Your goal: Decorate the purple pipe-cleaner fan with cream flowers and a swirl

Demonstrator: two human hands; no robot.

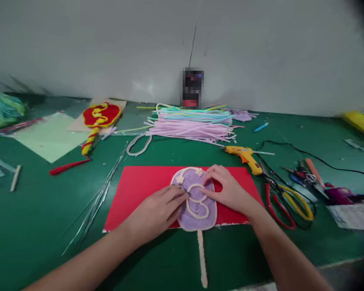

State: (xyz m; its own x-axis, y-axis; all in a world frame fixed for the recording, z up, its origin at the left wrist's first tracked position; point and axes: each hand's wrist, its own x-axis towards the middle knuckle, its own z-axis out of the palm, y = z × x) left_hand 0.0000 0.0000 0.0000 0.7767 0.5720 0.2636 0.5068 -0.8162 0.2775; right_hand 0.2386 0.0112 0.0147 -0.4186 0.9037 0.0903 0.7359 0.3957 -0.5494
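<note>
A lilac fan (189,221) made of pipe cleaners, with a cream border and a cream handle, lies over a red sheet (139,182). On its face sits a cream pipe cleaner (197,218) bent into an S-like curl. My left hand (160,208) pinches this curl at its left side, fingertips together. From the right, my right hand (226,188) has thumb and index finger closed on the curl's upper loop. Two small cream shapes (180,178) show near the fan's top edge. The fingers cover part of the fan.
Behind lies a pile of pipe cleaners (191,127). To the right are a yellow glue gun (244,155), red-handled pliers (277,210), yellow-handled scissors (299,204) and a black cord (318,155). Silvery strips (101,194) and a red-and-yellow fan (101,115) lie left.
</note>
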